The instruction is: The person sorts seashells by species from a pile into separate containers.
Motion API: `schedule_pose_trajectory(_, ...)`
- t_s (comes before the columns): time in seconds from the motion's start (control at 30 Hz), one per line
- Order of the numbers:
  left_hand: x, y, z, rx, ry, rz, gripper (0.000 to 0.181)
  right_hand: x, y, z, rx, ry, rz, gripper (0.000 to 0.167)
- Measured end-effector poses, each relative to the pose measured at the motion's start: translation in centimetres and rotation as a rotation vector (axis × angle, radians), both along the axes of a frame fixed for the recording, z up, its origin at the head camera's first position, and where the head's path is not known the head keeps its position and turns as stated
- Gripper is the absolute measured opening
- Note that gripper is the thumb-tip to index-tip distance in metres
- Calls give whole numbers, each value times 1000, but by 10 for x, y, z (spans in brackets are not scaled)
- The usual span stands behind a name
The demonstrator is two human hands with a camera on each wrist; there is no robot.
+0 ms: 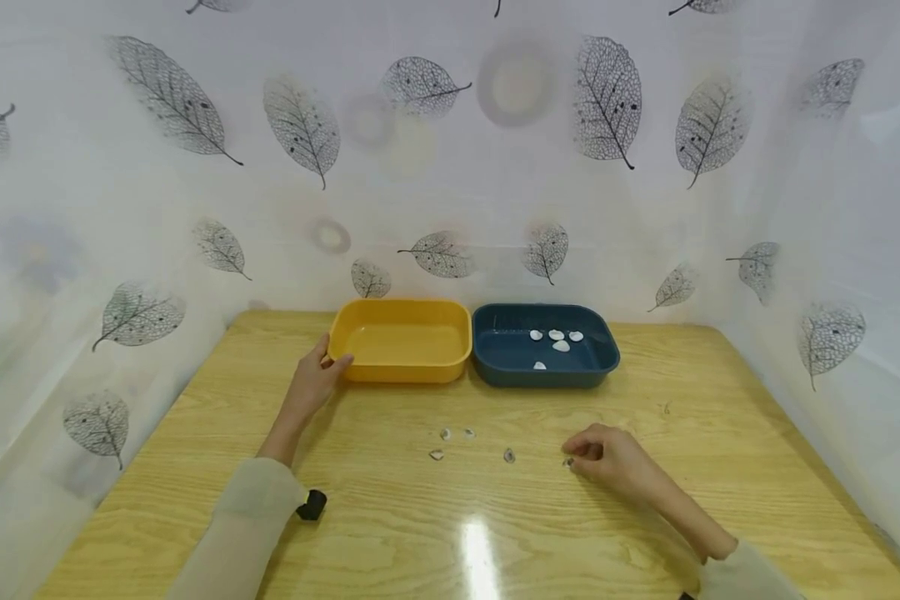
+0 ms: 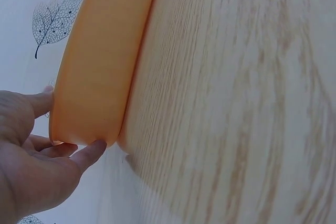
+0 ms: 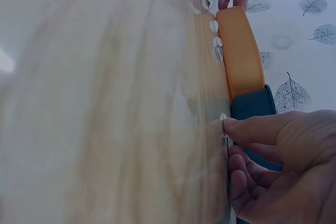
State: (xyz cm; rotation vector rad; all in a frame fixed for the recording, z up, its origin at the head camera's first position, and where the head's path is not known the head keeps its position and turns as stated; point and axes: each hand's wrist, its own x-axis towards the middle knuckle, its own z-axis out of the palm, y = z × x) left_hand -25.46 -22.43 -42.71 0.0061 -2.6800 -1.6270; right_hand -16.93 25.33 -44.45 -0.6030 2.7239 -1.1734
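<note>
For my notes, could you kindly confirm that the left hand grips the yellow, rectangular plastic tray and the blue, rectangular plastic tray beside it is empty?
The blue tray isn't empty: the head view shows five small, white, shell-like pieces inside.

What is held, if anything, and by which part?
The left hand grips the yellow tray by its left end; unclear whether the right hand holds a shell.

This is a small closed-in spot with a desk. I can't tell if it is in a home or an office. The desk has wood lines and a shiny top. A pale sheet with dark leaves on it hangs behind the desk and down both sides, like a tent.
</note>
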Motion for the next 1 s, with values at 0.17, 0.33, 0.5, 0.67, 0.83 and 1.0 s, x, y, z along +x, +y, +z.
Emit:
schedule_pose_trajectory(0.17,-1,-1,1,-26,5,1,76,1,-2,1,14,16,-6,11)
schedule_pose_trajectory(0.33,-2,-1,-2,-23,10,-4,77,2,-3,2,27,23,-5,7)
schedule_pose_trajectory(0.5,-1,0,-2,-6,6,-11,76,2,-3,2,33,-1,0,6)
schedule_pose_trajectory(0.67,0,0,-1,-2,5,-11,77,1,-1,4,24,-35,29,8)
schedule_pose_trajectory(0.83,-1,-1,-2,-9,4,-6,76,-2,0,8,-28,-130,63,5)
schedule_pose_trajectory(1.0,-2,-1,-2,-9,-2,-4,76,-7,-6,15,-89,-203,89,7)
